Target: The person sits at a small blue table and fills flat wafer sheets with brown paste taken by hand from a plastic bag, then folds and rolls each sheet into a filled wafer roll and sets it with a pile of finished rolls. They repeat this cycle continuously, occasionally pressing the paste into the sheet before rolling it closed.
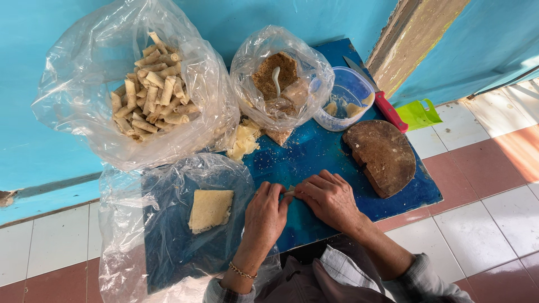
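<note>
Blue board [314,151] lies flat on the tiled floor [483,224] and carries everything I work with. On its far left sits my largest package, a clear plastic bag [84,84] standing open, heaped with pale tan rolled sticks [150,90] lying every which way. Nearer me, a second clear bag [129,224] is spread flat over the board's left part, with a folded stack of cream wrapper sheets [209,209] on it. A smaller clear bag [303,62] at the far middle holds brown crumbly filling [275,73] with a white spoon stuck in it. Just right of it stands a round clear tub [349,90], then a red-handled knife [382,104] at the board's far edge, and a dark brown slab [382,157] at the right. A green plastic piece [418,114] lies on the floor beyond.

My left hand [265,216] and right hand [331,199] are together at the board's near middle, fingertips pinched on a small pale roll [289,192]. Its long axis runs left to right between my hands; most of it is hidden by my fingers.
</note>
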